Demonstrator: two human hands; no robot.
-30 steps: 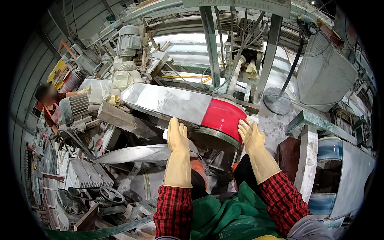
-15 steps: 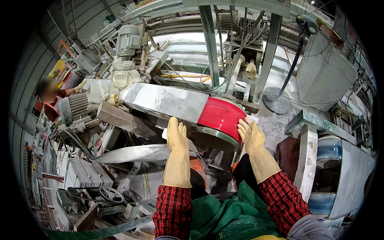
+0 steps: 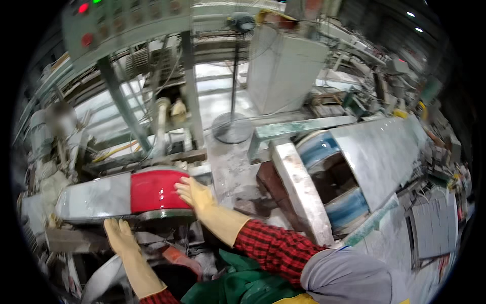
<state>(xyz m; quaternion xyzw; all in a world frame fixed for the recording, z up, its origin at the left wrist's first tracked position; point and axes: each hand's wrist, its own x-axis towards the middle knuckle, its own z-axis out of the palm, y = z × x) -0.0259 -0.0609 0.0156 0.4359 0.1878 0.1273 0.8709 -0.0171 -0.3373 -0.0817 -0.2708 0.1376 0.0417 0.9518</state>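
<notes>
Head view, work piece: a glossy red band (image 3: 156, 191) wraps the end of a long grey cylinder (image 3: 93, 200) that lies nearly level, its long axis running left to right across the lower left of the picture. The red end faces right, toward the person.

Head view, right hand: the right hand (image 3: 195, 194), in a yellowish rubber glove, lies flat against the right edge of the red band, fingers spread and pointing left along the curve. The grip is open, palm pressed on the surface, clamped on nothing.

Head view, left hand: the left hand (image 3: 120, 235), gloved alike, sits just under the dark metal rim (image 3: 164, 215) below the red band, fingers apart and reaching up toward it. Whether the fingertips touch the rim cannot be told.

Head view, which is nearer: the right hand is on the band itself; the left is just beneath it and a little to the left.

Head view, sleeves: red and black checked sleeves (image 3: 276, 248) cover both forearms, above a green apron (image 3: 243, 281).

Head view, surroundings: a second roller with blue bands (image 3: 324, 152) lies in a grey housing to the right, well apart from the hands. A pedestal fan (image 3: 233, 129) stands behind, and a control panel with red and green lamps (image 3: 83, 7) hangs at upper left. Grey dust coats the machine frame (image 3: 298, 126).
</notes>
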